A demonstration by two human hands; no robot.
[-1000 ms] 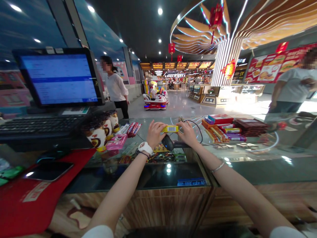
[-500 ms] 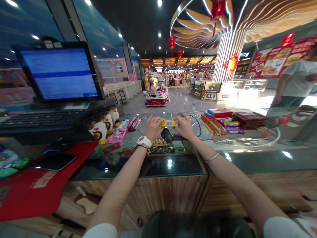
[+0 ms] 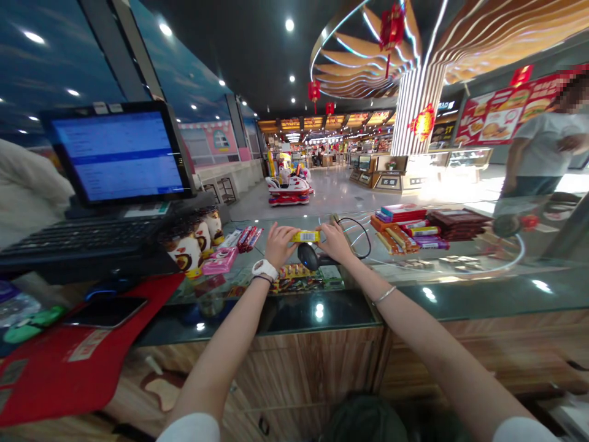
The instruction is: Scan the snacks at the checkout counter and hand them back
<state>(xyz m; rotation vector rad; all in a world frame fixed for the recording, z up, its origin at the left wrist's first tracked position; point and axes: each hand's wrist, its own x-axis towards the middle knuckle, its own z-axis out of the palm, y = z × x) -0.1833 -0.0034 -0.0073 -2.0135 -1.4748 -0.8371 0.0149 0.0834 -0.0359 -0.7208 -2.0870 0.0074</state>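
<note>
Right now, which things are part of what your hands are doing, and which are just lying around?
Part of it: left hand, right hand, the yellow snack bar between them, the black barcode scanner just below it.

Just lying around: the stacked snack bars, the snack cups, the phone, the keyboard.

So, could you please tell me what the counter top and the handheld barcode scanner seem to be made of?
The counter top looks like glass: glossy, reflecting lights, with goods visible beneath. The handheld barcode scanner looks like dark moulded plastic with a soft sheen, though that is only its look.
</note>
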